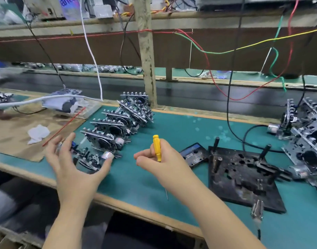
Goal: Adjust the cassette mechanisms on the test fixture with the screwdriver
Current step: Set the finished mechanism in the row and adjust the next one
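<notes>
My right hand (161, 159) grips a yellow-handled screwdriver (156, 147) upright over the green mat; its thin shaft pokes out below my wrist. My left hand (73, 162) spreads around the nearest cassette mechanism (89, 156), thumb against its silver motor and fingers on its far side. A leaning row of several more cassette mechanisms (121, 121) runs back from it. The black test fixture (238, 175), a plate with upright pegs, lies empty to the right of my right hand.
Another pile of mechanisms (305, 141) sits at the far right, beside the fixture. A small black and blue box (193, 153) lies just left of the fixture. Brown cardboard (15, 133) with a white tissue and a red rod covers the left. Cables hang overhead.
</notes>
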`<state>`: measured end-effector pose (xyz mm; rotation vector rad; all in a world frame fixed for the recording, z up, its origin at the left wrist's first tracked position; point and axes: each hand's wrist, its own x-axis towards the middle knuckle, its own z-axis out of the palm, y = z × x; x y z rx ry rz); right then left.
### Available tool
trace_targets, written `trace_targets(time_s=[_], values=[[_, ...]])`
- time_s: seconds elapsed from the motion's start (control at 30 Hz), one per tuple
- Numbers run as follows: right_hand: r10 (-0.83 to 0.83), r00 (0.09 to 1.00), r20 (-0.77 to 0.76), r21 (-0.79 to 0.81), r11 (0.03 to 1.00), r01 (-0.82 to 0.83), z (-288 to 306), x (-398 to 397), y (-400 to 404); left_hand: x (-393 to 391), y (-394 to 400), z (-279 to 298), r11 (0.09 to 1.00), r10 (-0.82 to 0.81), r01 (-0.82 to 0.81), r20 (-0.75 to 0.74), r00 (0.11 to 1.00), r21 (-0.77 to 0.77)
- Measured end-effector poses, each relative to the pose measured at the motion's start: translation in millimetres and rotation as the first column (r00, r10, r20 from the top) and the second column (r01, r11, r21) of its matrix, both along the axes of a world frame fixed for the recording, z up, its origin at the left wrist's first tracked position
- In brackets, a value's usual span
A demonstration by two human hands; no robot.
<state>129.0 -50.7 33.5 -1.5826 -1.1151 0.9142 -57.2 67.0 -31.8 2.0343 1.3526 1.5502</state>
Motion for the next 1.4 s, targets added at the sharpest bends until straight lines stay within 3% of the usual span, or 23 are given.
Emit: trace_targets(time_s=[0.07,0.2,0.37,0.47,0.57,0.63,0.7,1.1,1.23,1.4], values=[[0.065,0.997,-0.03,-0.024,0.998,-0.065,-3.0,-8.5,4.9,10.5,-24.4,2.7,0.985,-0.082,0.083,-0.015,0.997,0.153],[0.112,0.993,0.021,-0.078,0.991,-0.11,-0.2,-9.7,-3.4,45.0,-56.9,22.4,0.891,-0.303,0.323,-0.112,0.946,0.318],[-0.029,0.985,0.171,0.02,0.999,0.026,29.9,38.0,-37.5,87.7,-71.3,58.4,0.764,-0.526,0.549,-0.167,0.834,0.338],[-0.129,0.91,0.393,0.045,0.992,0.122,54.0,92.7,-66.5,111.9,-70.6,72.7,0.661,-0.717,0.722,-0.11,0.688,0.205],[-0.072,0.741,0.668,-0.065,0.986,0.154,64.9,143.7,-94.2,140.9,-61.8,75.9,0.563,-0.824,0.819,-0.152,0.546,-0.109],[-0.016,0.699,0.715,-0.136,0.977,0.162,59.9,167.9,-106.5,163.0,-54.9,72.8,0.489,-0.87,0.803,-0.254,0.422,-0.341],[0.01,0.72,0.694,-0.17,0.974,0.15,50.4,182.0,-113.8,182.9,-50.0,67.6,0.455,-0.888,0.755,-0.301,0.347,-0.472],[0.13,0.741,0.659,-0.311,0.944,0.111,15.3,217.2,-119.1,226.4,-39.3,63.9,0.506,-0.86,0.629,-0.402,0.315,-0.59],[0.162,0.665,0.729,-0.355,0.92,0.166,23.5,228.7,-126.9,225.0,-38.9,61.9,0.486,-0.874,0.626,-0.336,0.352,-0.61],[0.131,0.669,0.732,-0.317,0.934,0.165,38.6,233.0,-128.3,223.2,-41.2,58.2,0.477,-0.878,0.644,-0.285,0.385,-0.598]])
